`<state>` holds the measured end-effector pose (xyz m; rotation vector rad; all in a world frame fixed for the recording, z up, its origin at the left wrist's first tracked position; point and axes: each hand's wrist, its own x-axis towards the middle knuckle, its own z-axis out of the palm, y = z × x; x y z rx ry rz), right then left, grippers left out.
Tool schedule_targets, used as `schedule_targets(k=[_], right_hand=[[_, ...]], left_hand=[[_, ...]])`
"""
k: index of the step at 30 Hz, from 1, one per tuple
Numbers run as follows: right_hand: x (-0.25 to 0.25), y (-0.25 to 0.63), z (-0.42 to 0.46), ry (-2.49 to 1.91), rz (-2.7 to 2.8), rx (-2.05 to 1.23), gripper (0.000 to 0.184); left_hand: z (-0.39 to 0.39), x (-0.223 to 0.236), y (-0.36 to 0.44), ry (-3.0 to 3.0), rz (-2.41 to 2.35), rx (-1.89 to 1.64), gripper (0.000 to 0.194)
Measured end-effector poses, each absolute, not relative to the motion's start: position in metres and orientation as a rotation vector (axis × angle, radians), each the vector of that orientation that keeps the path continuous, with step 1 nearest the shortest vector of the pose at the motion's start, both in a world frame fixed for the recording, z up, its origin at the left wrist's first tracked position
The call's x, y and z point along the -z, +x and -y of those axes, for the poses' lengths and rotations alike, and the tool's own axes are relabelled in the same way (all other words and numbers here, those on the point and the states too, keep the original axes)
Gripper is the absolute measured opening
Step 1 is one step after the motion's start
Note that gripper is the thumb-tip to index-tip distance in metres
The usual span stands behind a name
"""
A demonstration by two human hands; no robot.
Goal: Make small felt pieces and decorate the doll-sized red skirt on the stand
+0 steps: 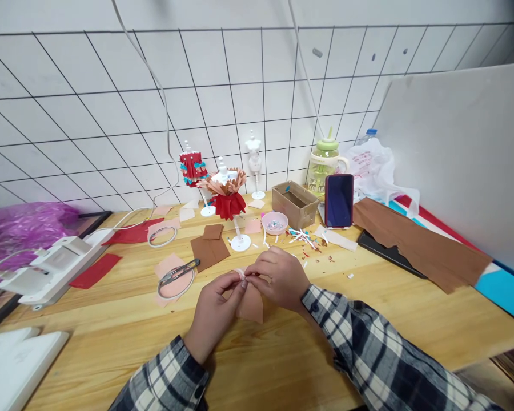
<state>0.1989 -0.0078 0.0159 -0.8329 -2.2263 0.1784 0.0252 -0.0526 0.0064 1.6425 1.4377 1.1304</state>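
My left hand (214, 303) and my right hand (280, 279) meet above the table, fingertips pinched together. Between them shows a small whitish strip (240, 273), partly hidden by the fingers. A brown crepe paper piece (252, 305) lies just under the fingertips; whether it is also gripped I cannot tell. Just beyond stands a mini dress form (240, 242) wearing a red paper skirt (229, 205) and a pleated brown paper collar (214, 185). Left of my hands, thread snips (177, 273) lie on a roll of tape (165, 295) and pale pink paper.
Behind are a red-dressed form (192, 166), a bare form (253, 154), a cardboard box (297, 205), a pink bowl (275, 222) and scattered paper bits. On the right are a phone (339, 200), a green-lidded bottle (325, 162) and brown paper (424, 245). Leftward sits a power strip (64, 279).
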Motion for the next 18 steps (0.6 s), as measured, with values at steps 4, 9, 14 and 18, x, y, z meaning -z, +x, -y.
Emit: schedule_targets(k=[4,9,14,18], right_hand=[[-0.016,0.2,0.008,-0.858,2.229,-0.225,0.01],[-0.018,0.198,0.01,-0.885,2.188,-0.308,0.007],[-0.017,0.196,0.011,-0.969,2.153,-0.403,0.005],[-0.015,0.193,0.014,-1.027,2.107,-0.49,0.006]], left_hand=[[0.053,-0.01,0.024,1.773,-1.448,-1.144,0.014],[0.053,-0.014,0.025,1.872,-1.449,-1.093,0.016],[0.055,-0.019,0.026,1.848,-1.43,-1.042,0.02],[0.055,-0.017,0.024,1.8,-1.435,-1.046,0.025]])
